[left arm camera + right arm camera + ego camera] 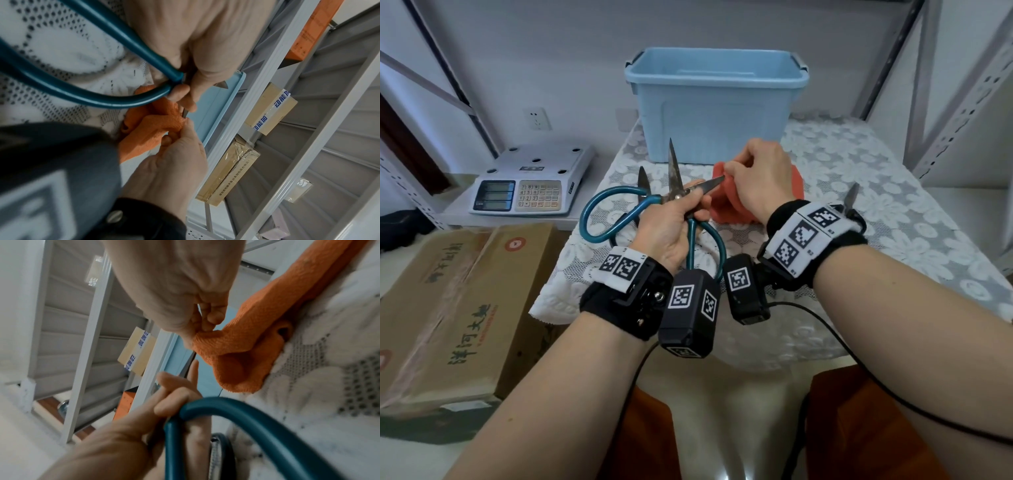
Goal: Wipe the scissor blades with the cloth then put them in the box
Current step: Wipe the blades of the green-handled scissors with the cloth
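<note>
**Head view: wiping step, cloth coming to the blade**

Head view has the left hand [671,222] clamped round the scissors [674,195] at the pivot, held above the near middle of the tabletop [859,205], blades spread wide. One blade points at the cloth [726,202], which the right hand [756,178] pinches by a fold, lifting it while the rest trails on the lace. Blade tip and cloth sit just beside each other; I judge the wipe is about to begin. Next move calls for wrapping cloth over the blade and drawing outward, fingers off the edge. The box [717,102] waits open at the far edge, path clear. More scissors [643,181] lie behind; a scale [530,181] stands off left.
</note>
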